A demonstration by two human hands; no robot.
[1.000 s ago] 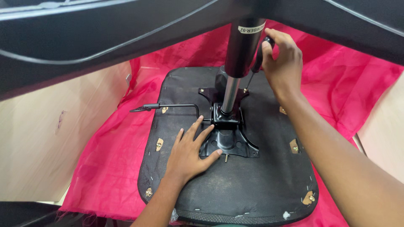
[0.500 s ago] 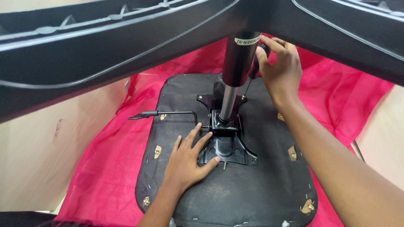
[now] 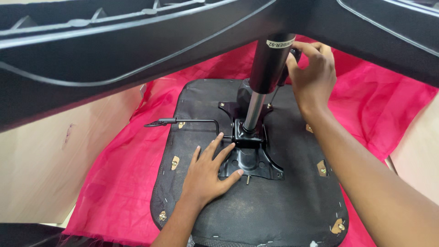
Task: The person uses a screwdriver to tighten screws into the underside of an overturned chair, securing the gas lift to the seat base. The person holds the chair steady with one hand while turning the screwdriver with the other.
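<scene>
Head view, seat: the seat base (image 3: 256,206) is laid upside down on a pink cloth (image 3: 119,183), with the black mounting plate (image 3: 249,160) fixed at its middle.
Head view, column: the gas column (image 3: 263,82) is stood upright in the plate; the black chair legs (image 3: 114,55) are spread above it, close to the camera, and much of the scene behind them is hidden.
Head view, left hand: the left hand (image 3: 206,176) is laid flat and open on the seat, fingers spread, fingertips touching the edge of the plate; nothing is gripped by it.
Head view, right hand: the right hand (image 3: 313,75) is closed around something thin and dark beside the top of the column; what it is cannot be told exactly.
Head view, lever: a thin lever (image 3: 183,122) is seen sticking out to the left of the plate.
Risk, tipping: the heavy legs are carried only by the narrow column, so the whole could be tilted if the seat is not kept pressed down.
Risk, pinching: the left fingertips could be caught at the plate if the column is shifted.
Risk, bolt: a small bolt (image 3: 247,179) is standing out near the plate edge; it appears not fully driven, so the plate could be loosened.
Risk, sliding: the seat could be slid on the smooth cloth.
</scene>
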